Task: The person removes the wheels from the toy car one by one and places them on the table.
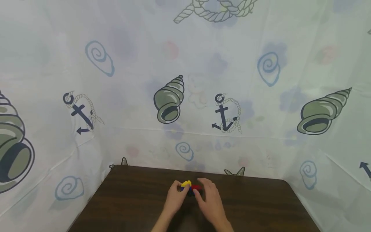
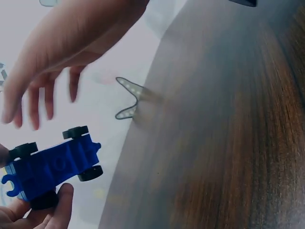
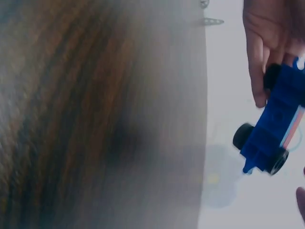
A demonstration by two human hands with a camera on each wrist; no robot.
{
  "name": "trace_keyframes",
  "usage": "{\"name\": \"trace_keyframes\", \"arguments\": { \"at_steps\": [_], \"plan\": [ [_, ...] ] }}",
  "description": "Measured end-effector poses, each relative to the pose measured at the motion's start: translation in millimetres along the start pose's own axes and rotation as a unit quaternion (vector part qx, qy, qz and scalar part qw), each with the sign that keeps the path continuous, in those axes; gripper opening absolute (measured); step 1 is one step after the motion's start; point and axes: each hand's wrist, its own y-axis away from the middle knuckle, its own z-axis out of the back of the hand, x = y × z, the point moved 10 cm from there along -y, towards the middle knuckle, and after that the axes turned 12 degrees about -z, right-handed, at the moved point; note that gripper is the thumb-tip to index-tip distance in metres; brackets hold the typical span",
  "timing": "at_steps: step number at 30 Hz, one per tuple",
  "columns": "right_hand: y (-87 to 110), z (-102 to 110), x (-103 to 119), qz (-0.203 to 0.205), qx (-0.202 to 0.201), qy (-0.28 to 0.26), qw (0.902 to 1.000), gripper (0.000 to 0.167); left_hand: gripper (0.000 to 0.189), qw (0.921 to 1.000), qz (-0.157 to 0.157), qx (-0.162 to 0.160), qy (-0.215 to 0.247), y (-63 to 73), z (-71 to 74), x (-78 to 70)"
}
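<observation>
My left hand [image 1: 175, 197] pinches a toy wagon at one end, holding it up over the table. The wagon has a blue base [image 2: 57, 163] with black wheels [image 2: 90, 172] and a hook at one end; both wrist views show its underside. On top of it, in the head view, are a yellow brick [image 1: 186, 183] and, toward the right, a red piece [image 1: 196, 187]. My right hand [image 1: 212, 201] is beside the red end, fingers spread and thumb apart from them. In the left wrist view that hand stands off from the wagon, with a gap between.
Below the hands lies a dark brown wooden table [image 1: 130, 199]. Behind it and at both sides hangs a pale curtain [image 1: 139, 96] printed with shells, anchors and starfish, meeting the table's far edge.
</observation>
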Motion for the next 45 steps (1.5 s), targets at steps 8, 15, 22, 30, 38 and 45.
{"name": "trace_keyframes", "arguments": {
  "at_steps": [8, 15, 22, 30, 38, 45],
  "plan": [
    [21.0, 5.8, 39.9, 0.138, -0.073, 0.066, 0.9855, 0.041, 0.050, 0.9997, 0.012, -0.016, -0.014, 8.9, 10.2, 0.6],
    [28.7, 12.2, 38.1, 0.139, -0.079, 0.053, 0.9857, 0.037, 0.052, 0.9997, 0.012, 0.016, -0.012, 14.3, -3.0, -10.6],
    [22.9, -0.8, 33.4, 0.032, 0.065, -0.076, 0.9945, 0.026, 0.051, 0.9983, -0.006, 0.049, 0.031, 20.5, -1.1, -23.4],
    [20.5, -6.4, 28.3, -0.088, 0.127, -0.251, 0.9557, 0.023, 0.052, 0.9807, -0.036, 0.110, 0.158, 27.0, -10.3, -35.7],
    [14.5, 10.5, 43.7, -0.126, 0.079, -0.313, 0.9382, 0.021, 0.062, 0.9688, -0.007, 0.064, 0.239, 35.9, -20.5, -36.0],
    [11.6, 21.4, 71.2, -0.062, 0.056, -0.198, 0.9767, 0.021, 0.066, 0.9740, 0.020, 0.005, 0.225, 40.7, -21.1, -32.4]
  ]
}}
